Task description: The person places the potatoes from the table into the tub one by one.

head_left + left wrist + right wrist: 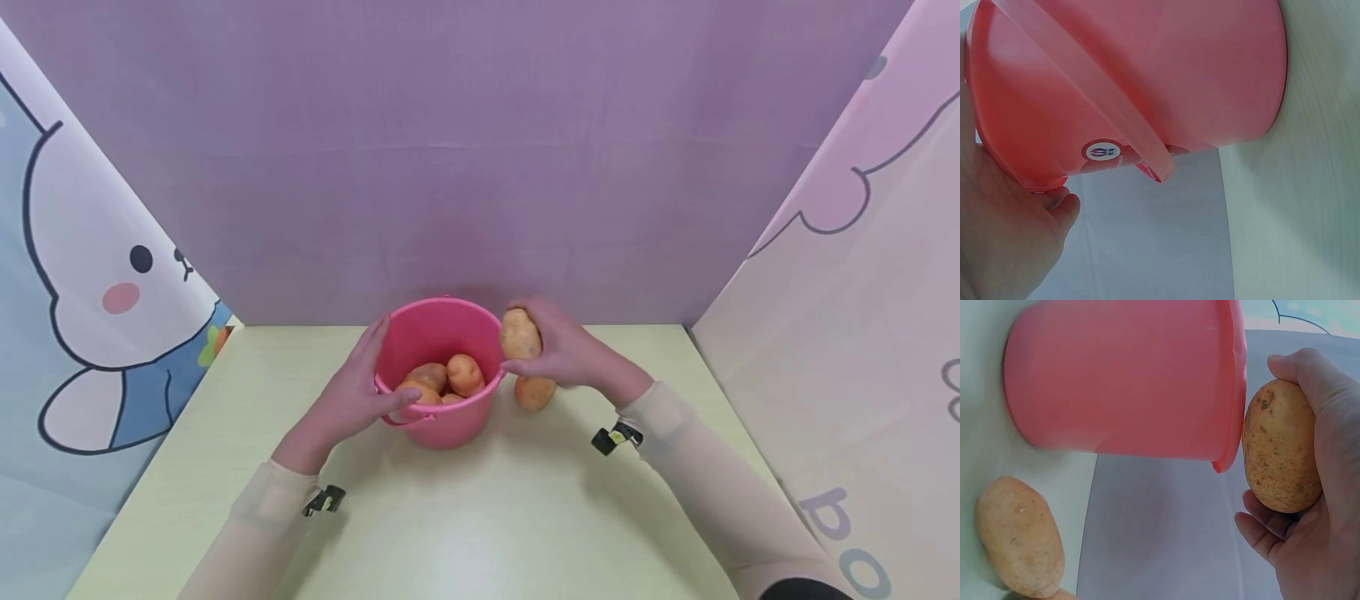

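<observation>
A pink bucket (450, 429) stands upright on the table with several potatoes (465, 375) inside. My left hand (356, 392) grips its left rim, thumb lying across the front edge; the left wrist view shows that hand (1016, 231) at the rim beside the bucket's wall (1210, 62). In my right hand (562, 354) is a tan potato (520, 335), held at the bucket's right rim. Up close, in the right wrist view, thumb and fingers curl round this speckled potato (1282, 447), right at the rim's outer edge. My palm hides its far side.
Right of the bucket, below my right hand, another potato (534, 393) lies on the table (480, 525). The right wrist view shows this potato (1020, 537) with part of one more behind it. A purple backdrop (465, 167) rises behind the table, with printed panels either side.
</observation>
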`<state>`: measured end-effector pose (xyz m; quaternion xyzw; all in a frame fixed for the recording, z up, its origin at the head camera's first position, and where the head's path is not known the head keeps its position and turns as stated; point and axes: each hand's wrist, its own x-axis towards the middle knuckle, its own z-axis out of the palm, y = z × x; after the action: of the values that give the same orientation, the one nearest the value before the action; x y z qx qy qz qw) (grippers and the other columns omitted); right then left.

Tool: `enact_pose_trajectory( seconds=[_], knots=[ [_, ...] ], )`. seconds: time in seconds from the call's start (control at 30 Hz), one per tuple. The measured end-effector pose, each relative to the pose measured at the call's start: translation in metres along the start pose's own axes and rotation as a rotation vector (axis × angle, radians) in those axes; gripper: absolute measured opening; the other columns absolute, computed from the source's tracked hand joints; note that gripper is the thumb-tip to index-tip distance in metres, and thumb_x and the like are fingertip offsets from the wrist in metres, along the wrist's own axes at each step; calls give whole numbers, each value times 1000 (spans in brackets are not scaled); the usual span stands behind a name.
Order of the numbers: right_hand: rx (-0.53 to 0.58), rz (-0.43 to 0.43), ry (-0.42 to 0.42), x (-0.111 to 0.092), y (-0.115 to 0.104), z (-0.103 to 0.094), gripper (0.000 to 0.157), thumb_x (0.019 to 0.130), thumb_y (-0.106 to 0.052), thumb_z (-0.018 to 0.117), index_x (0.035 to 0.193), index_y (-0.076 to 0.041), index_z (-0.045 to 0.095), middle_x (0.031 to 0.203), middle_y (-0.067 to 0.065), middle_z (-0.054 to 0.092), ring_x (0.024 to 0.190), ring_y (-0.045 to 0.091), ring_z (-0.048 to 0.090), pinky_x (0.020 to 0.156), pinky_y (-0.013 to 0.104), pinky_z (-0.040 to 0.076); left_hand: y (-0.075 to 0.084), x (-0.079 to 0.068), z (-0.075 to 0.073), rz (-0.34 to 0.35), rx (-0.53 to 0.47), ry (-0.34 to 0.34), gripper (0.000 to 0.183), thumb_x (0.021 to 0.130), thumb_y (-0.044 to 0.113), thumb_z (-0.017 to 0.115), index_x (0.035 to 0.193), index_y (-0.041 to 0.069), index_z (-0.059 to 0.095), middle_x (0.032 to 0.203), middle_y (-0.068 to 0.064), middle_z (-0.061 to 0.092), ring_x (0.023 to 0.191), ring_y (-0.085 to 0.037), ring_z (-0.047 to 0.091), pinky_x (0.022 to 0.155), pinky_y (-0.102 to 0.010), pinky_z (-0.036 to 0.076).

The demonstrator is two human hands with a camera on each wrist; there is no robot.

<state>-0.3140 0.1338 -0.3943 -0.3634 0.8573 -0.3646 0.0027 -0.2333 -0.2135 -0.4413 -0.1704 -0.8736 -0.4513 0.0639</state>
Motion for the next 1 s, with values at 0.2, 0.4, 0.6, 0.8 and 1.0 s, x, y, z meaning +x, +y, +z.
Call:
enact_pose_trajectory(
  seconds=[0.2,0.4,0.6,0.8,1.0],
  knots=[
    [14,-5,-16,7,-4,1,79,75,-51,86,138,-20,48,124,-6,51,108,16,55,80,35,58,2,-1,0,-5,13,1,114,77,40,88,164,32,14,165,5,18,143,-30,34,88,-57,57],
    [32,-3,-27,11,-10,1,78,75,-51,86,137,-22,48,123,-7,50,107,15,55,80,33,58,2,-1,0,-17,33,3,114,78,42,87,164,32,13,166,5,16,144,-29,33,89,-56,56],
    [36,8,-41,15,-14,2,78,74,-52,86,137,-25,48,125,-9,50,110,14,53,80,32,58,2,-2,0,-23,52,1,114,78,46,86,164,31,12,167,5,14,146,-30,30,91,-56,56],
    [15,-7,-43,23,-15,6,82,74,-54,85,138,-20,48,126,-9,49,113,13,50,81,32,58,1,-1,0,-29,39,-2,116,77,43,88,164,33,12,166,5,17,144,-30,33,89,-56,57],
    [14,-49,-41,30,-18,9,80,74,-54,85,137,-20,49,123,-8,50,112,13,50,85,33,57,1,1,0,-14,1,1,115,75,42,89,163,35,15,163,6,23,141,-29,36,86,-56,58]
  ],
)
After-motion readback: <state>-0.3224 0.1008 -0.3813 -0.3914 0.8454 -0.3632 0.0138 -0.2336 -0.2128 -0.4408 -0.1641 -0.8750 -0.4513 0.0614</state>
